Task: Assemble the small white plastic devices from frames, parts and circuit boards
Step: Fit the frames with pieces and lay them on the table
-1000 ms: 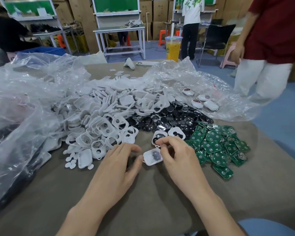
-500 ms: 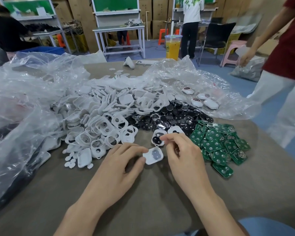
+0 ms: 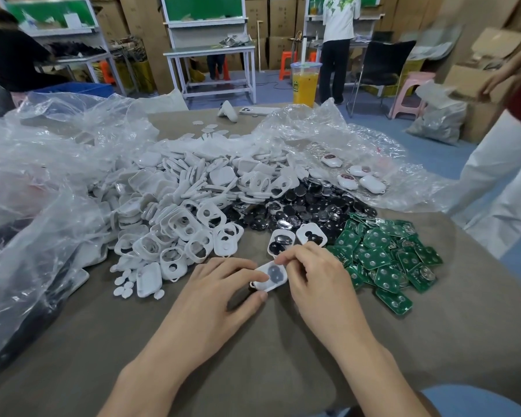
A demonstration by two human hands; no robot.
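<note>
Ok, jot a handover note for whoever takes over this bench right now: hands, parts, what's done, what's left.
Left grip pinches the frame at its near-left end.
Right grip pinches its far edge.
A dark part sits in that frame; no board shows in it.
Just beyond: two loaded frames, each with dark parts.
Frame pile on the left, black parts in the middle, boards on the right.
Done: a few closed devices on the bag, far right.
Left: probably a board and closing for this one, then the piles.
</note>
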